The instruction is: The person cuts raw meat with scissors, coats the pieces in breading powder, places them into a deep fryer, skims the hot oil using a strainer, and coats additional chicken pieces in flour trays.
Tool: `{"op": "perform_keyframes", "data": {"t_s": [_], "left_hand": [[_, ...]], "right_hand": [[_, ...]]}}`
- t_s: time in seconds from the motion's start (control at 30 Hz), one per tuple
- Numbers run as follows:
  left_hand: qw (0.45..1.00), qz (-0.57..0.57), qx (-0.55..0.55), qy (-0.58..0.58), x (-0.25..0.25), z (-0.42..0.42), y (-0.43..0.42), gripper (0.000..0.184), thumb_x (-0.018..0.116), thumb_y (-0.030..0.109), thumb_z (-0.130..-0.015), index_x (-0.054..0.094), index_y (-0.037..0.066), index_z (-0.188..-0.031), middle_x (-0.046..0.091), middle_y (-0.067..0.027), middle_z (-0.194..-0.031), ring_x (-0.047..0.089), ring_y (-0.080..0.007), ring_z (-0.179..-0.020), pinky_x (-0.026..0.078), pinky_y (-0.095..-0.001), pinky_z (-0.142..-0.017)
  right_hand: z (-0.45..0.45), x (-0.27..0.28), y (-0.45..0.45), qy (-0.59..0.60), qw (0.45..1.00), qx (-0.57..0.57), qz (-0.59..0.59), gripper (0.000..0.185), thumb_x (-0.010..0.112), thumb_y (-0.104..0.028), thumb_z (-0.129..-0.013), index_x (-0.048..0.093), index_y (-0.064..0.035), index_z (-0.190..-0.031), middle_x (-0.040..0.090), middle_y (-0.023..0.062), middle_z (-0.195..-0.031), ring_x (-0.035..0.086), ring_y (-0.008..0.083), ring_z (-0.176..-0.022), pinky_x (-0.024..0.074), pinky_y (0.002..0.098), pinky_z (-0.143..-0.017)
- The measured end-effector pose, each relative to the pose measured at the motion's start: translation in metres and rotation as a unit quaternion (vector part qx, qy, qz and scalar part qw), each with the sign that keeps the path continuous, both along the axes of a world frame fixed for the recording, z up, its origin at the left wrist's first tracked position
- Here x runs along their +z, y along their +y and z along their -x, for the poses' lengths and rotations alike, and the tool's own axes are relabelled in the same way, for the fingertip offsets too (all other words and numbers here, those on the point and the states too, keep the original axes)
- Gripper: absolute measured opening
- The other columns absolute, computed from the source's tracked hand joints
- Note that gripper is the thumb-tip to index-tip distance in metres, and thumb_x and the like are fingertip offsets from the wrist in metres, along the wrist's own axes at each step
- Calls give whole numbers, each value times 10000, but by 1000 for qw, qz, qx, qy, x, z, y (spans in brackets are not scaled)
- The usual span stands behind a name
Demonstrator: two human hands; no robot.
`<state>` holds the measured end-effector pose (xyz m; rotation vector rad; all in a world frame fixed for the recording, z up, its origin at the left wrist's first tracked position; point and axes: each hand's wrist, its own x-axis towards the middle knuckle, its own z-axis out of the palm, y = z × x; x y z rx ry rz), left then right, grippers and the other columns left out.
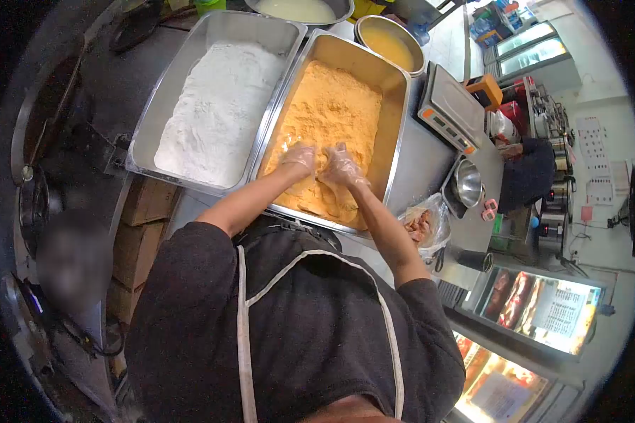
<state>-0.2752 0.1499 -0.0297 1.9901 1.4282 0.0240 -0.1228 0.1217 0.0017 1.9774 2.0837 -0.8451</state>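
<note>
Both my hands, in clear plastic gloves, are down in a deep metal tray (396, 141) of orange-yellow powder (335, 99). My left hand (300, 158) is toward the tray's left side, its fingers bent down against the powder and partly hidden. Close by on the right, my right hand (342, 168) also touches the powder with its fingers curled. Whether either hand grips anything under the glove is too unclear to tell. Directly left of this tray stands a second metal tray (190, 53) with white powder (212, 113).
Beyond the trays are a bowl of yellow liquid (388, 48) and a bowl of whitish liquid (296, 10). To the right lie a scale (450, 106), a metal bowl (466, 183) and a plastic bag with meat (425, 225). Cardboard boxes (137, 254) are at lower left.
</note>
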Motion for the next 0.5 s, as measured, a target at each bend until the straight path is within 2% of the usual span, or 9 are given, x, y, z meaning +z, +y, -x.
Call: {"op": "perform_keyframes", "data": {"t_s": [0.07, 0.13, 0.17, 0.2, 0.27, 0.33, 0.37, 0.43, 0.5], "left_hand": [[999, 29, -9, -19, 0, 4, 6, 368, 568, 187, -740, 584, 37, -1076, 603, -203, -1059, 570, -325, -1039, 480, -411, -847], [977, -181, -39, -108, -48, 7, 17, 291, 593, 156, -691, 630, 41, -955, 630, -198, -962, 588, -315, -1001, 495, -400, -802], [977, -182, -31, -106, -54, 13, 28, 291, 593, 156, -691, 630, 41, -955, 630, -198, -962, 588, -315, -1001, 495, -400, -802], [975, -197, -59, -80, -61, 20, 37, 296, 618, 154, -655, 644, 43, -929, 634, -195, -957, 598, -314, -978, 500, -403, -787], [990, -64, -122, 23, 0, 26, 30, 333, 671, 153, -576, 670, 56, -895, 635, -189, -1002, 619, -311, -937, 512, -395, -760], [986, -23, -151, 61, 14, 25, 22, 347, 677, 152, -574, 671, 68, -911, 632, -179, -1028, 619, -301, -954, 512, -384, -771], [978, 29, -182, 97, 13, 22, 13, 362, 682, 151, -572, 672, 80, -928, 629, -169, -1054, 618, -291, -970, 512, -372, -781], [979, 22, -173, 105, 1, 11, -2, 368, 697, 146, -587, 678, 92, -951, 626, -166, -1072, 616, -303, -988, 513, -366, -797], [970, -113, -121, 178, -1, 5, -25, 395, 708, 164, -607, 668, 88, -993, 615, -173, -1097, 587, -308, -1044, 506, -366, -824]], "right_hand": [[-8, -16, 0, 15, 1000, -17, -17, 640, 744, -228, -657, 481, -85, -1223, 449, 191, -1259, 459, 316, -1171, 405, 415, -953], [-47, -74, 3, 215, 966, -77, -122, 560, 708, -138, -703, 483, -54, -1209, 489, 190, -1154, 533, 280, -1020, 455, 412, -844], [-49, -53, 10, 215, 967, -69, -120, 560, 708, -138, -703, 483, -54, -1209, 489, 190, -1154, 533, 280, -1020, 455, 412, -844], [-55, -33, 15, 257, 956, -137, -26, 502, 676, -111, -737, 489, -69, -1201, 470, 186, -1176, 528, 262, -1009, 470, 407, -806], [-47, -3, -12, 291, 927, -221, 86, 448, 645, -85, -771, 495, -84, -1193, 451, 182, -1198, 524, 244, -997, 486, 402, -769], [-39, 24, 0, 325, 904, -242, 137, 558, 742, -152, -709, 497, -105, -1208, 509, 158, -1091, 545, 217, -860, 465, 385, -733], [-35, 24, -2, 324, 904, -243, 138, 558, 742, -152, -709, 497, -105, -1208, 509, 158, -1091, 545, 217, -860, 465, 385, -733], [-25, 21, -2, 36, 999, -19, 20, 595, 733, -150, -715, 468, -170, -1247, 497, 158, -1139, 545, 217, -866, 479, 389, -751], [-28, -27, -3, 48, 995, -22, 80, 514, 640, -170, -787, 446, -208, -1261, 486, 171, -1134, 544, 275, -885, 473, 418, -823]]}}
